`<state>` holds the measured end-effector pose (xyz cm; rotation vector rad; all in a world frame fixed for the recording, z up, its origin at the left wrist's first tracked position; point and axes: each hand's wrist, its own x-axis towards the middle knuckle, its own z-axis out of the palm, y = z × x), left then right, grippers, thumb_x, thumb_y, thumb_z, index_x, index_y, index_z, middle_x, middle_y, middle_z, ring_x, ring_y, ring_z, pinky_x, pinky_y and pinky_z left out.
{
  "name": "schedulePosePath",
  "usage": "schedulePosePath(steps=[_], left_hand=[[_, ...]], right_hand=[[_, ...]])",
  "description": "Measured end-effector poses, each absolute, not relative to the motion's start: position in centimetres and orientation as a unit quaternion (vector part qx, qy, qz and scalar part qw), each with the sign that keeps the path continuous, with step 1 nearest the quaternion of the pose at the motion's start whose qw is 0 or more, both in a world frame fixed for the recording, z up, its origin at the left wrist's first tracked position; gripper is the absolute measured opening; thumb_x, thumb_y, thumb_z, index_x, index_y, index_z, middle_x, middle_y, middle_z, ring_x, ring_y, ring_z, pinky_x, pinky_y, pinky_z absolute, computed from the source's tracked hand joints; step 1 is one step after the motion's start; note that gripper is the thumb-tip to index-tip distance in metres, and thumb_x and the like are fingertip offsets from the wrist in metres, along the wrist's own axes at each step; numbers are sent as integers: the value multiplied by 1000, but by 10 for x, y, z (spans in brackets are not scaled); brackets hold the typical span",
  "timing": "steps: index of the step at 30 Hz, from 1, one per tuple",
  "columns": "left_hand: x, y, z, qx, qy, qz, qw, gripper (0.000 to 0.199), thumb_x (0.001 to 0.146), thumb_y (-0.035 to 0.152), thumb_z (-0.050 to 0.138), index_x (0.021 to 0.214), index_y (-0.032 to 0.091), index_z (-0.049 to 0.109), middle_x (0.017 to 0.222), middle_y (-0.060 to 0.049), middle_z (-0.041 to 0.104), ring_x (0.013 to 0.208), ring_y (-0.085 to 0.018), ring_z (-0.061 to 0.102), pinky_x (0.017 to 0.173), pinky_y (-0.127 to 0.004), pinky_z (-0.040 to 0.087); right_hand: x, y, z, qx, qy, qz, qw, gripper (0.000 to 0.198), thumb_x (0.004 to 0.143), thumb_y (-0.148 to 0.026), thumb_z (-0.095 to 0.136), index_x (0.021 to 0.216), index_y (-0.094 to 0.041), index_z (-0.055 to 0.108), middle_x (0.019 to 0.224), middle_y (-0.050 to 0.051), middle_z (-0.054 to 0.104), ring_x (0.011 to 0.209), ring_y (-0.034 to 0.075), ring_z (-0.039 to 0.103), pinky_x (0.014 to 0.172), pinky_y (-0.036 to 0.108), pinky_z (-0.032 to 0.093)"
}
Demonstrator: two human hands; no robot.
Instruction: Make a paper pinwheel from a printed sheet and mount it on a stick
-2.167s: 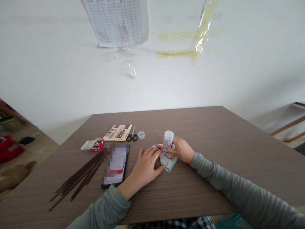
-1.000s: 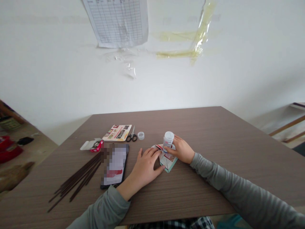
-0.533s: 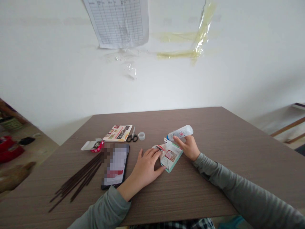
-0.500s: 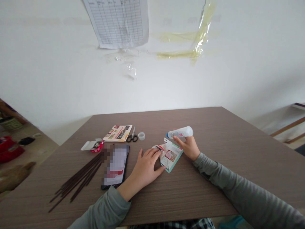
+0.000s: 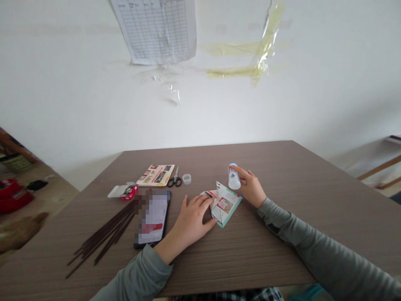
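A small folded sheet of printed paper (image 5: 225, 204) with a green edge lies on the table in front of me. My left hand (image 5: 194, 215) rests over its left side, fingers spread and pressing it down, thumb on the near edge. Just beyond the paper's far right corner, my right hand (image 5: 253, 189) has thumb and index finger on a white bottle (image 5: 234, 179), which looks like glue. Its blue end points away from me and its round base faces me. Whether the bottle touches the table I cannot tell.
Left of my hands lie a phone (image 5: 154, 219), thin dark sticks (image 5: 105, 232) and an open small red box (image 5: 129, 192). Farther back are printed paper (image 5: 155, 175), scissors (image 5: 175, 179) and a clear round cap (image 5: 186, 179). A wall (image 5: 219, 117) borders the table's far edge.
The bottle has swung from lying sideways, blue end to the left, to pointing away from me. My right hand has turned with it. My left hand and the folded paper stay put.
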<state>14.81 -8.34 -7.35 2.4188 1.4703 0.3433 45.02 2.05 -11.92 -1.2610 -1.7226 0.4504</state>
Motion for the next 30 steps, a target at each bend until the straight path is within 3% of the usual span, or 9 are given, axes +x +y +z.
schedulePosePath(steps=[6,12,18,22,27,30], left_hand=[[149,-84,-69,836,518,104,150,57,116,31,89,172,32,80,187,-17,79,182,-48,68,158,-94,31],[148,-83,-66,833,518,101,165,58,115,32,89,173,33,81,188,-17,78,183,-49,66,159,-95,26],[146,-81,-69,834,511,107,177,58,115,33,89,172,32,82,188,-18,78,184,-50,64,159,-97,24],[143,-80,-72,835,510,116,170,57,114,35,92,171,34,83,186,-17,80,182,-49,67,160,-93,26],[141,-79,-74,839,508,105,162,57,116,33,87,174,31,80,187,-19,79,182,-48,67,159,-94,25],[141,-79,-74,839,512,104,156,57,116,32,87,173,30,81,185,-20,80,182,-48,67,159,-93,28]], right_hand=[[451,25,-119,-483,-699,222,478,52,112,-35,73,160,-31,93,154,11,97,147,41,92,141,71,63],[454,30,-127,-458,-705,179,511,42,116,-43,74,147,-30,99,146,15,97,130,38,94,123,60,75],[463,36,-132,-465,-742,88,474,31,113,-30,75,127,-35,103,139,14,94,131,41,92,120,58,75],[466,37,-132,-468,-758,66,449,32,114,-27,76,127,-37,104,139,14,94,129,41,92,120,59,75],[466,37,-134,-472,-735,80,479,34,112,-27,77,132,-36,103,143,13,94,134,40,92,119,55,76],[464,37,-135,-466,-721,93,504,26,110,-29,79,122,-34,102,148,12,92,139,39,89,123,56,74]])
